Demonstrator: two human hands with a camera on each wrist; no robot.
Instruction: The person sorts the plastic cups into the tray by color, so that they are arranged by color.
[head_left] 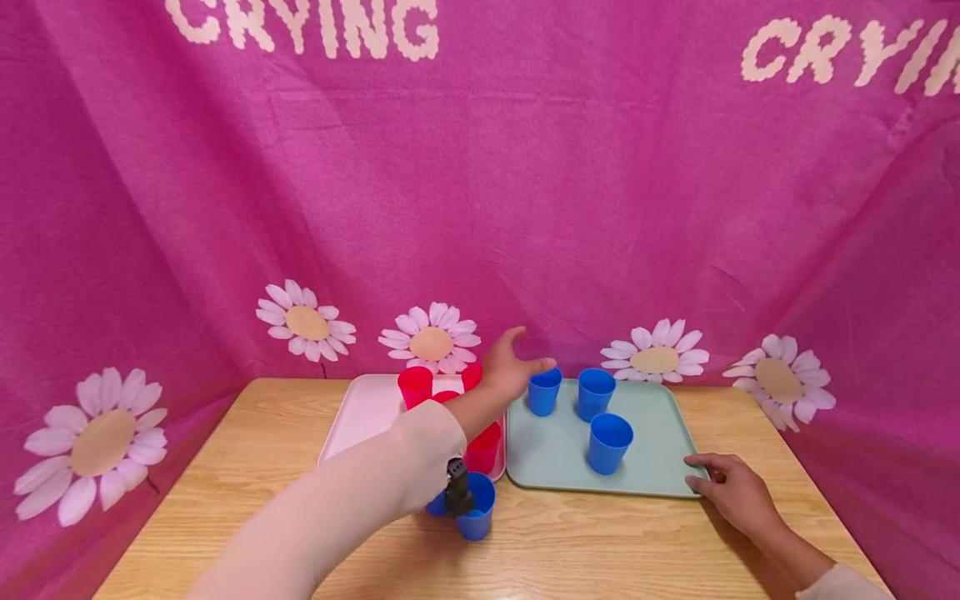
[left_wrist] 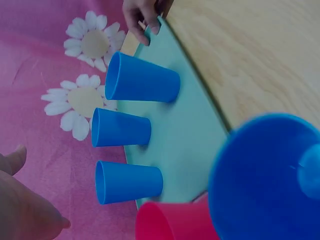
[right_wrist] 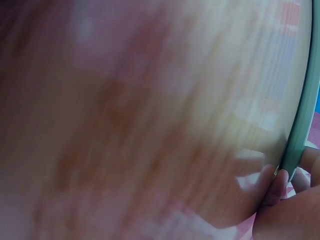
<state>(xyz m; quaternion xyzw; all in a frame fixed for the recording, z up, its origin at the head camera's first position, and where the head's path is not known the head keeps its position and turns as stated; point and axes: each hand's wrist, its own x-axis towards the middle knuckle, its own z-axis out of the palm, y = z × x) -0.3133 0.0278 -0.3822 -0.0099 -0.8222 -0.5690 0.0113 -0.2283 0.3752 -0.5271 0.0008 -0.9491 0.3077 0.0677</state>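
My left hand [head_left: 510, 372] hovers over the back of the trays with its fingers spread, holding nothing. Its thumb is close to the rim of the back-left blue cup [head_left: 543, 394]; in the left wrist view, the hand [left_wrist: 26, 207] is apart from the cups. Another blue cup [head_left: 596, 397] and a nearer blue cup [head_left: 609, 446] also stand upright on the green tray [head_left: 555, 468]. At that tray's front right corner, my right hand [head_left: 738, 493] pinches the rim. Several red cups [head_left: 415, 386] sit on the pink tray [head_left: 363, 408], partly hidden by my left arm.
In front of the pink tray, a blue cup [head_left: 477, 510] stands on the wooden table [head_left: 585, 546], with another blue cup [head_left: 435, 505] mostly hidden beside it. A pink curtain [head_left: 480, 192] with daisies hangs behind and along both sides.
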